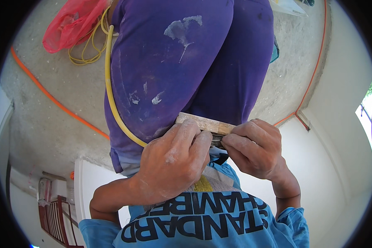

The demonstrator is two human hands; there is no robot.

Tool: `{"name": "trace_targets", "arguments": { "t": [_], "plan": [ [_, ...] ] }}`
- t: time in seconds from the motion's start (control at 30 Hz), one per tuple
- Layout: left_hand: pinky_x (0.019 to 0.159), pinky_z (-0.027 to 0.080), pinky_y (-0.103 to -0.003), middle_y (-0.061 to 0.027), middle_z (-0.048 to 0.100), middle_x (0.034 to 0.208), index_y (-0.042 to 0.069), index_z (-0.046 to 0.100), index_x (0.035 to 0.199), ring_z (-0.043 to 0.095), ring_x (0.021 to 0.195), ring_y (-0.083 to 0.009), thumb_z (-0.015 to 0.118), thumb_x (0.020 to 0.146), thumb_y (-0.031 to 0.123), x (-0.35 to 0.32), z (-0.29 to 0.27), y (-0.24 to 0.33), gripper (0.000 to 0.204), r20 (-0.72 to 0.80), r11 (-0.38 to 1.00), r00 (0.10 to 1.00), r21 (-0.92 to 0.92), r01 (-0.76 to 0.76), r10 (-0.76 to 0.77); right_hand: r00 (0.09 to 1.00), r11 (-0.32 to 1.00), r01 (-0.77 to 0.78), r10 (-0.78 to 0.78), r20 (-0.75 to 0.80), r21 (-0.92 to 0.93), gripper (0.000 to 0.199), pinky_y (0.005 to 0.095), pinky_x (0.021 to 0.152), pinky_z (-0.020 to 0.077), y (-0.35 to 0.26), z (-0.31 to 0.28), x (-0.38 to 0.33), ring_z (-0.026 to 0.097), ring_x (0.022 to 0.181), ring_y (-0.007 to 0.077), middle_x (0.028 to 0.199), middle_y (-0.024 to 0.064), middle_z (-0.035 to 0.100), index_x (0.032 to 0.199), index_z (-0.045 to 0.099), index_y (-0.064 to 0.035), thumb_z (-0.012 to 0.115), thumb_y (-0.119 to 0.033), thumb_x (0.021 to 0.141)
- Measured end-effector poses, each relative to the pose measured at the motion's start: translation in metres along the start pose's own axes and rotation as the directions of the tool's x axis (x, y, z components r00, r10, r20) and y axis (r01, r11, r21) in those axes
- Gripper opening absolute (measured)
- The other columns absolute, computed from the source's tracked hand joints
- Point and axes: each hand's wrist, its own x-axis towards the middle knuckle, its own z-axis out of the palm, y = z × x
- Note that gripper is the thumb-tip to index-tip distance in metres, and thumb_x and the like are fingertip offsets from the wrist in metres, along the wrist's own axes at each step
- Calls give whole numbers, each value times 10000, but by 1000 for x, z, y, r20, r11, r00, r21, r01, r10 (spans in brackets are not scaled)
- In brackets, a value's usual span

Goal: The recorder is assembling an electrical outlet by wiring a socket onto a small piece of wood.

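Both of my hands meet in front of my waist, around a short, pale wooden strip (206,124) with a dark, thin-layered edge beneath it. My left hand (169,161) is closed over the strip's left end, fingers curled and dusty with white powder. At the other end, my right hand (254,146) pinches the strip and the dark layer between thumb and fingers. The hands partly cover the piece, so its underside is hidden. A yellow hose (111,95) runs along my purple trousers (153,62) and passes out of sight at my left hand.
A pink plastic bag (70,25) lies on the concrete floor (53,76), beside a coil of thin yellow cord (84,60). Orange lines (60,101) cross the floor on both sides. White walls rise at right, and a brown railing (53,221) stands at lower left.
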Motion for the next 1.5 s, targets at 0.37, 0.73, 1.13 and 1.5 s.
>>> {"name": "trace_targets", "arguments": {
  "t": [0.37,0.73,1.13,1.5],
  "plan": [
    [593,558,-326,-106,592,856,-26,701,945,649,727,-230,759,776,-5,-2,-5,-5,180,30,998,999,-43,-41,42,949,948,-315,314,-14,-44,122,281,523,522,-34,0,6,672,617,173,750,86,676,846,721,-11,795,39,762],
    [555,538,-310,-66,619,843,19,720,945,659,682,-203,775,758,29,-11,6,-15,194,-31,977,977,16,-211,211,687,709,-701,699,-201,70,89,271,464,430,-63,29,-14,557,499,138,623,30,592,831,715,-30,774,15,780],
    [737,516,-357,2,624,908,142,773,970,631,882,-176,825,820,264,-13,4,-6,200,-58,908,938,275,-315,343,502,574,-752,818,-282,325,49,236,494,435,-71,42,-29,555,551,43,645,32,660,851,733,11,765,-23,864],
    [767,622,-379,-158,746,1114,63,714,849,741,963,-298,762,918,350,1,22,-20,299,-75,936,936,110,-334,343,757,790,-609,550,-353,-76,151,367,505,451,-63,43,-35,591,587,247,732,105,622,934,688,13,733,20,790]
  ]
}}
